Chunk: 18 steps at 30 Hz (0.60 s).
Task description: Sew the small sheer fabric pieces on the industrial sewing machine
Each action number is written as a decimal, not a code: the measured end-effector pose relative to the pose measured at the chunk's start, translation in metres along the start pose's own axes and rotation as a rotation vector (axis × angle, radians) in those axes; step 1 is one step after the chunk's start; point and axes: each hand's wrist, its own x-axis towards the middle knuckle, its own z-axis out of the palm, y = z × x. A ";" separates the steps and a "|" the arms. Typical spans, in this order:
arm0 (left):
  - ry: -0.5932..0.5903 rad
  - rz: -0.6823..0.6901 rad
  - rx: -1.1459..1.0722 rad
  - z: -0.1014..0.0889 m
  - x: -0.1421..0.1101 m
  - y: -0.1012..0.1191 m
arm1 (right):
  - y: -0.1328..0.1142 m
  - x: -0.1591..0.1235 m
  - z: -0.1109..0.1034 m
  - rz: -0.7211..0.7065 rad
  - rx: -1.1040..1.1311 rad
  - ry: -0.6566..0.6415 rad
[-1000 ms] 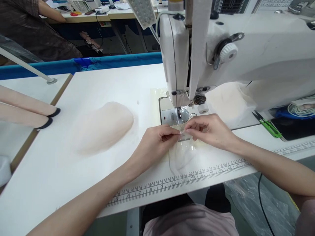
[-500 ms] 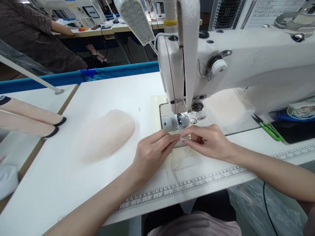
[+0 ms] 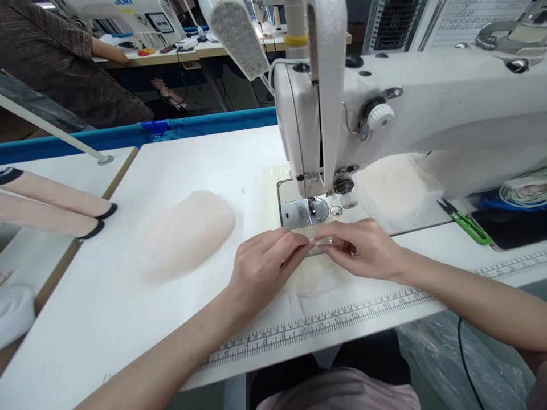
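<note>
Just in front of the sewing machine's (image 3: 397, 108) needle plate (image 3: 294, 214), my two hands meet fingertip to fingertip. My left hand (image 3: 265, 262) pinches one side of a small, thin whitish piece (image 3: 315, 244), too small to identify. The other side is pinched by my right hand (image 3: 363, 248), thumb against forefinger. Sheer pale peach fabric (image 3: 194, 233) lies flat on the white table (image 3: 171, 324), left of my hands. More of this pale fabric (image 3: 387, 185) rests under the machine arm.
Green thread snips (image 3: 470, 226) lie at the right beside a dark flat object (image 3: 508, 229). A printed ruler (image 3: 307, 331) runs along the table's front edge. Two peach rolls with black ends (image 3: 51, 193) lie at the left. Beyond the blue cloth border (image 3: 213, 121), another person's arm (image 3: 109, 51) rests on a table.
My fingertips have drawn slightly apart, and more of the small whitish piece shows between them. Otherwise my hands stay in nearly the same place.
</note>
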 end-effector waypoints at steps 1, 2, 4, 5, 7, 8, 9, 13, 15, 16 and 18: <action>0.002 0.009 0.012 0.000 0.000 0.000 | 0.000 0.000 0.000 -0.005 -0.004 0.005; 0.001 0.019 0.022 0.000 -0.001 -0.001 | 0.000 0.000 0.000 -0.009 -0.010 0.010; -0.003 0.038 0.033 0.000 -0.002 -0.001 | 0.000 0.000 0.000 -0.020 -0.024 0.020; -0.002 0.047 0.034 0.000 -0.002 -0.001 | 0.000 0.000 0.001 -0.026 -0.031 0.025; -0.003 0.056 0.033 0.000 -0.002 -0.002 | 0.000 -0.001 0.001 -0.039 -0.040 0.030; -0.002 0.059 0.034 0.000 -0.002 -0.002 | 0.000 -0.001 0.001 -0.044 -0.042 0.032; -0.002 0.063 0.036 0.000 -0.002 -0.002 | 0.001 -0.001 0.001 -0.049 -0.041 0.036; -0.001 0.089 0.049 -0.001 -0.003 -0.002 | 0.003 -0.002 0.002 -0.104 -0.041 0.078; -0.010 0.075 0.053 0.000 -0.003 -0.001 | 0.005 -0.002 0.000 -0.166 -0.109 0.116; -0.017 0.050 0.050 0.001 -0.004 -0.001 | 0.006 -0.002 -0.002 -0.210 -0.165 0.131; -0.034 -0.005 0.033 0.002 -0.004 0.001 | 0.005 -0.002 -0.006 -0.310 -0.280 0.139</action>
